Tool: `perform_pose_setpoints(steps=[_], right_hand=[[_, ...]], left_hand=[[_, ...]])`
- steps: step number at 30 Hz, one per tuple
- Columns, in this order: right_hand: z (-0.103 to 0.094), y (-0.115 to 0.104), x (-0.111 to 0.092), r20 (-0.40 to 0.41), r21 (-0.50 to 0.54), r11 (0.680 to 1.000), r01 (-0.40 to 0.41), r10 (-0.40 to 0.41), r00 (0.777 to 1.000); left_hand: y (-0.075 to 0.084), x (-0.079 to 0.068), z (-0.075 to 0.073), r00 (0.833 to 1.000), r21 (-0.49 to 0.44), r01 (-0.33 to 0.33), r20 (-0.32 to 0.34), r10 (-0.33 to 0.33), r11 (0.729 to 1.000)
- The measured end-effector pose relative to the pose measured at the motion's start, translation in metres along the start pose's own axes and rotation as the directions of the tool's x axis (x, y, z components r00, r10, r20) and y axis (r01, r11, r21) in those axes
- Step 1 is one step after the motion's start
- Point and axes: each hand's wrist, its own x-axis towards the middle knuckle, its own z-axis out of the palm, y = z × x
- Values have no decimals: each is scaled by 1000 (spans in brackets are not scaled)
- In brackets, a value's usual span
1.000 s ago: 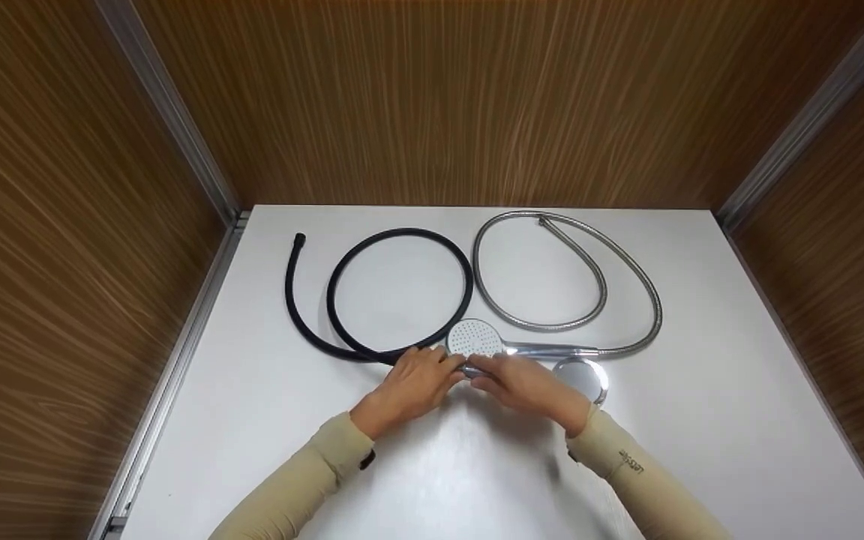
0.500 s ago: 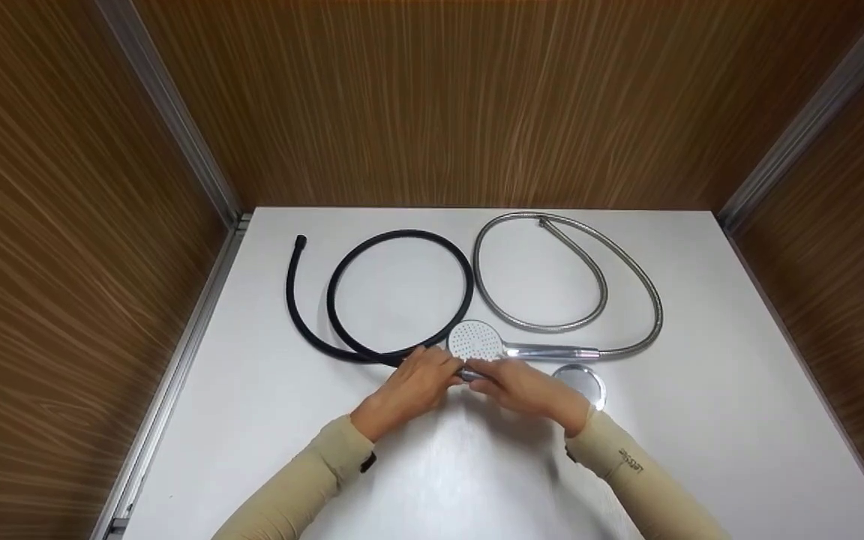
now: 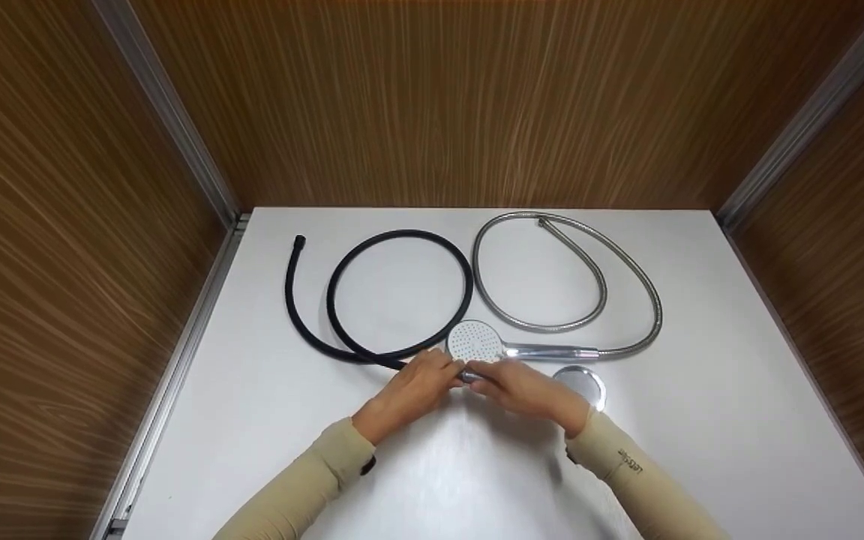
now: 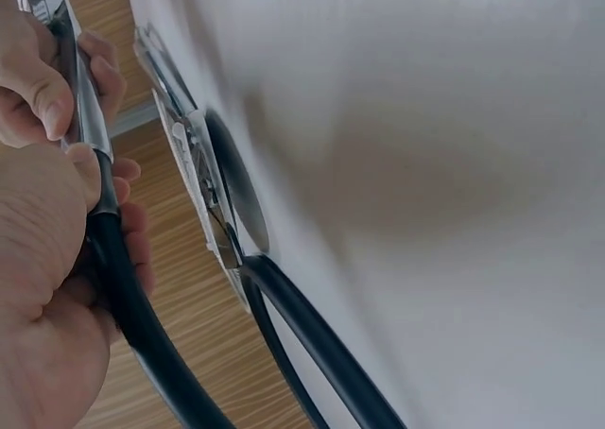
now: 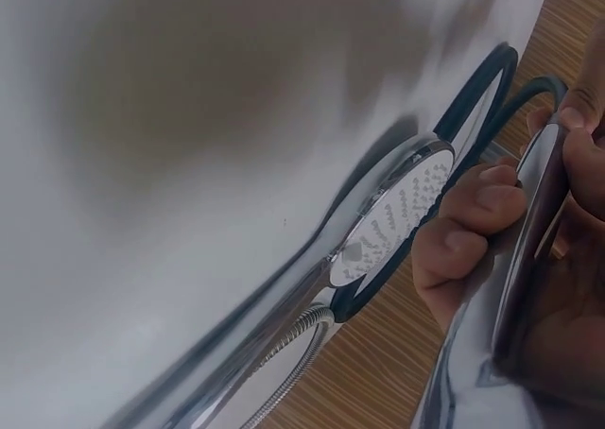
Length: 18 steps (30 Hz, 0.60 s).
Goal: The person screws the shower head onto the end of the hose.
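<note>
My left hand [image 3: 411, 391] pinches the end of a black shower hose [image 3: 403, 233] where it meets the chrome handle of a hand shower. My right hand [image 3: 520, 388] grips that handle, and the round chrome back of its shower head [image 3: 580, 387] shows beyond the wrist. In the left wrist view the black hose [image 4: 151, 325] runs out below the left palm, in line with the handle [image 4: 90, 117]. The right wrist view has the right fingers curled round the shiny handle [image 5: 515, 249], the left fingertips close at its far end.
Just behind my hands a second shower head [image 3: 475, 340] with a white dotted face lies on the white table [image 3: 724, 420]. A looped metal hose [image 3: 655, 300] joins its handle [image 3: 552, 351]. The black hose's free end [image 3: 299, 243] lies at the left. Wood-grain panels [image 3: 432, 105] enclose the table.
The left hand has shifted and turned slightly at the hose end, and the black hose beside it has moved a little. The held shower head has tilted slightly; the right hand stays nearly still.
</note>
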Motion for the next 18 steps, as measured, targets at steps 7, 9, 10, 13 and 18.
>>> perform_pose_setpoints(steps=[7,9,10,13,18], right_hand=[[11,1,-5,16,40,997,-73,72,997],[14,2,-6,8,35,997,-76,76,997],[16,2,-6,6,30,997,-75,75,997],[20,3,-7,0,4,998,-69,69,998],[27,3,-8,-21,-45,996,-72,71,997]], left_hand=[[2,-4,7,997,14,34,64,-35,999],[3,-5,8,995,34,43,89,-46,999],[4,-6,9,994,38,46,97,-50,998],[5,-8,12,993,50,46,104,-51,998],[7,-12,17,990,78,41,128,-51,996]])
